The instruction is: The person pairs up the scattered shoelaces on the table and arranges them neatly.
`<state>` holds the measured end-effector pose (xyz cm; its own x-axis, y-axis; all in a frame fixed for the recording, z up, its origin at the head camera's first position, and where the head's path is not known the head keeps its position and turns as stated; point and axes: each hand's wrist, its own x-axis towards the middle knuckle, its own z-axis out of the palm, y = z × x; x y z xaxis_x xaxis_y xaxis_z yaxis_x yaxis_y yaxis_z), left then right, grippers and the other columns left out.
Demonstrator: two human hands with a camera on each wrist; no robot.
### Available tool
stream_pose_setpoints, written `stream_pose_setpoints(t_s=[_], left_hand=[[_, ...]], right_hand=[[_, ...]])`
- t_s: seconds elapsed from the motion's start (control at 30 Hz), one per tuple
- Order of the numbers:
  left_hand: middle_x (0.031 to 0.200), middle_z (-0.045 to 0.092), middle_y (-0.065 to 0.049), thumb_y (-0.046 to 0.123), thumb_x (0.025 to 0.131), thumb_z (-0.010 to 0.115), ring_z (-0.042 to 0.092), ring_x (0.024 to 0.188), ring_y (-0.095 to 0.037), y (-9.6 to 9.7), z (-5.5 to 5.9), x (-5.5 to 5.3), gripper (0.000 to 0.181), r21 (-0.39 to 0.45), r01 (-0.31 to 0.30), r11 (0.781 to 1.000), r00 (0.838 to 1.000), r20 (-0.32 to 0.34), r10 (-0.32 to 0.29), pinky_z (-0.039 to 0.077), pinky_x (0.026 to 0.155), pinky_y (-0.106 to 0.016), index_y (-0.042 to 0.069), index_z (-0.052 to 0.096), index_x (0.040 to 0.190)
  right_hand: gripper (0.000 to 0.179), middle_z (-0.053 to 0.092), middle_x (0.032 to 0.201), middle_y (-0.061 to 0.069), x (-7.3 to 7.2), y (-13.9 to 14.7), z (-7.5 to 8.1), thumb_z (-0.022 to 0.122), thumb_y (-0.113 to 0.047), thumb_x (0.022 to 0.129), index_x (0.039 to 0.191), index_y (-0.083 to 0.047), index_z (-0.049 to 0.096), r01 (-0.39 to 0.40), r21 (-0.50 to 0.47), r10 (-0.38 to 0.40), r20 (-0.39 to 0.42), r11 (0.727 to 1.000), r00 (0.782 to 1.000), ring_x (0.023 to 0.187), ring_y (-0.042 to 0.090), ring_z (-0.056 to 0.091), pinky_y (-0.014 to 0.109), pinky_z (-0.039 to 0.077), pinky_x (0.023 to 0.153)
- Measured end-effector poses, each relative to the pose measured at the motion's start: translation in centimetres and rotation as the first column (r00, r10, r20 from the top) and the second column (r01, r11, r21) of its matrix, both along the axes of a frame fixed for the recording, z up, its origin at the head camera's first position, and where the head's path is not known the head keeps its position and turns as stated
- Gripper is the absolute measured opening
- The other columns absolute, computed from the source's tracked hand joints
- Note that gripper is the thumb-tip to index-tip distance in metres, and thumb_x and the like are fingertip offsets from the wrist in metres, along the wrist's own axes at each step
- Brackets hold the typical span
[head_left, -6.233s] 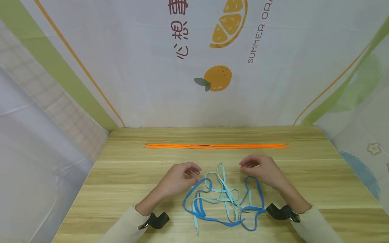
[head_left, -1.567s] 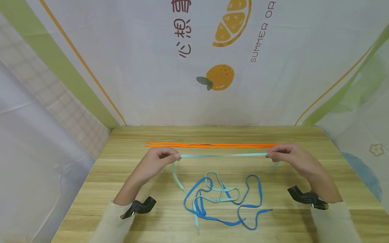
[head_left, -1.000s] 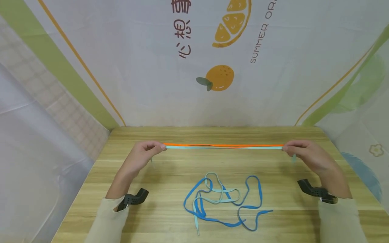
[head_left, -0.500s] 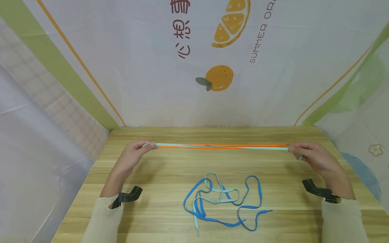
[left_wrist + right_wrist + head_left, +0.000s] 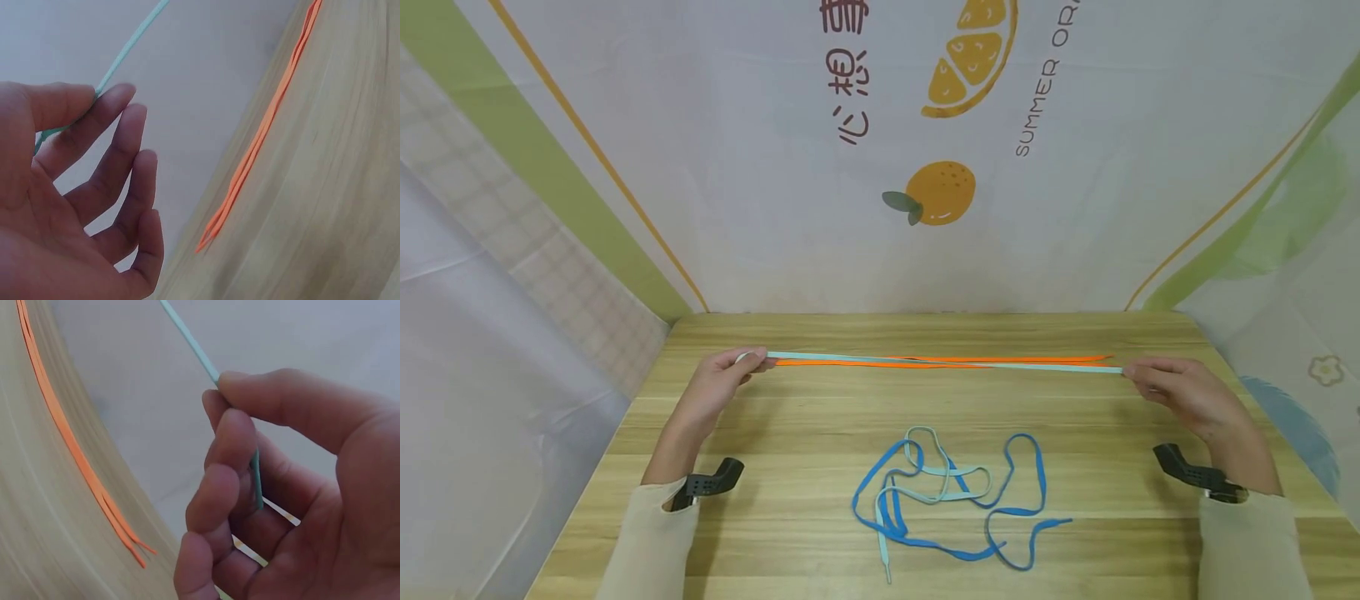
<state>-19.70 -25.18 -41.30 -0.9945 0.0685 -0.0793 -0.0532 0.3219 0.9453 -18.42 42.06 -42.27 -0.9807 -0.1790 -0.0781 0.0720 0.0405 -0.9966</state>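
Note:
A mint-green shoelace (image 5: 1060, 367) stretches taut between both hands above the far part of the table. My left hand (image 5: 713, 379) pinches it near one end between thumb and forefinger; in the left wrist view the lace (image 5: 131, 44) crosses that pinch and a short tail lies behind the thumb. My right hand (image 5: 1187, 390) pinches the other end, its tail (image 5: 256, 481) hanging inside the curled fingers. Two orange shoelaces (image 5: 865, 363) lie side by side on the table, and the mint lace crosses over them at a slight slant in the head view.
A tangled blue shoelace (image 5: 1037, 483) and another mint-green shoelace (image 5: 883, 554) lie loosely together at the middle front of the wooden table (image 5: 760, 517). A white printed cloth (image 5: 775, 208) hangs behind the table's far edge.
One mint-green shoelace was picked from the tangle and pulled straight. Both hands have since moved forward to the orange laces and spread further apart, drawing it longer.

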Motion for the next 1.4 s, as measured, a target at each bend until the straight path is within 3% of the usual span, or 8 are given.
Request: stream_pose_setpoints(t_s=[0.3, 0.5, 0.77, 0.83, 0.93, 1.1, 1.27, 1.4], left_hand=[[0.144, 0.067, -0.014, 0.034, 0.11, 0.07, 0.055, 0.135, -0.031, 0.2, -0.8, -0.3, 0.043, -0.032, -0.07, 0.997, 0.997, 0.023, 0.071, 0.038, 0.119, -0.054, -0.002, 0.075, 0.133], [0.148, 0.062, -0.019, 0.034, 0.105, 0.075, 0.053, 0.135, -0.035, 0.2, -1.3, -0.5, 0.044, -0.098, -0.108, 0.989, 0.993, 0.03, 0.111, 0.04, 0.11, -0.052, -0.002, 0.076, 0.131], [0.146, 0.066, -0.023, 0.033, 0.105, 0.073, 0.053, 0.139, -0.041, 0.0, -1.9, -0.5, 0.037, -0.247, -0.098, 0.964, 0.993, 0.038, 0.11, 0.041, 0.11, -0.056, 0.001, 0.08, 0.122], [0.142, 0.069, -0.022, 0.032, 0.106, 0.072, 0.054, 0.14, -0.043, 0.0, -2.0, -0.5, 0.035, -0.283, -0.082, 0.956, 0.995, 0.033, 0.095, 0.041, 0.113, -0.059, 0.001, 0.081, 0.12], [0.134, 0.075, -0.019, 0.029, 0.106, 0.07, 0.058, 0.137, -0.045, -0.1, -2.2, -0.5, 0.032, -0.345, -0.052, 0.937, 0.998, 0.017, 0.062, 0.042, 0.112, -0.061, 0.001, 0.082, 0.116], [0.123, 0.077, -0.018, 0.029, 0.105, 0.071, 0.065, 0.117, -0.04, -0.1, -2.6, -0.7, 0.03, -0.443, -0.027, 0.896, 1.0, -0.003, 0.028, 0.048, 0.092, -0.049, 0.003, 0.083, 0.11], [0.12, 0.077, -0.019, 0.031, 0.104, 0.072, 0.064, 0.107, -0.036, 0.3, -2.9, -0.7, 0.03, -0.48, -0.033, 0.877, 0.999, -0.016, 0.029, 0.045, 0.08, -0.041, 0.003, 0.084, 0.108], [0.116, 0.078, -0.017, 0.032, 0.103, 0.073, 0.064, 0.1, -0.033, 0.6, -2.8, -0.7, 0.029, -0.499, -0.05, 0.865, 0.999, -0.027, 0.043, 0.045, 0.076, -0.04, 0.005, 0.084, 0.106]], right_hand=[[0.033, 0.069, 0.097, -0.008, 0.0, 0.1, -0.2, 0.057, 0.002, 0.113, 0.105, -0.01, 0.087, 0.062, 0.035, -0.064, 0.041, 0.997, 0.997, 0.089, 0.008, 0.06, 0.019, 0.056, 0.079], [0.026, 0.064, 0.085, -0.007, -0.1, 0.2, -0.3, 0.064, -0.008, 0.112, 0.101, -0.013, 0.087, 0.115, 0.169, -0.127, 0.063, 0.979, 0.99, 0.083, 0.009, 0.057, 0.023, 0.054, 0.075], [0.019, 0.059, 0.077, -0.006, -0.4, 0.5, -1.2, 0.068, -0.022, 0.111, 0.105, -0.022, 0.087, 0.13, 0.43, -0.158, 0.03, 0.893, 0.987, 0.078, 0.011, 0.053, 0.028, 0.048, 0.068], [0.019, 0.059, 0.075, -0.006, -0.4, 0.5, -1.4, 0.068, -0.025, 0.111, 0.111, -0.017, 0.086, 0.121, 0.479, -0.152, 0.025, 0.869, 0.988, 0.078, 0.01, 0.053, 0.028, 0.048, 0.068], [0.033, 0.061, 0.077, -0.006, -0.5, 0.5, -1.7, 0.066, -0.026, 0.112, 0.124, 0.002, 0.079, 0.106, 0.546, -0.143, 0.026, 0.831, 0.989, 0.078, 0.009, 0.054, 0.027, 0.048, 0.069], [0.047, 0.063, 0.084, -0.004, -0.6, 0.4, -2.1, 0.066, -0.026, 0.11, 0.131, 0.016, 0.068, 0.075, 0.639, -0.124, 0.032, 0.766, 0.992, 0.078, 0.01, 0.055, 0.027, 0.049, 0.069], [0.045, 0.062, 0.086, 0.0, -0.8, -0.2, -2.5, 0.067, -0.028, 0.11, 0.127, 0.014, 0.071, 0.061, 0.679, -0.107, 0.026, 0.731, 0.994, 0.076, 0.011, 0.054, 0.029, 0.049, 0.067], [0.046, 0.063, 0.088, 0.0, -0.9, -1.0, -2.4, 0.068, -0.03, 0.109, 0.125, 0.013, 0.073, 0.065, 0.691, -0.109, 0.021, 0.72, 0.994, 0.077, 0.012, 0.055, 0.029, 0.048, 0.068]])
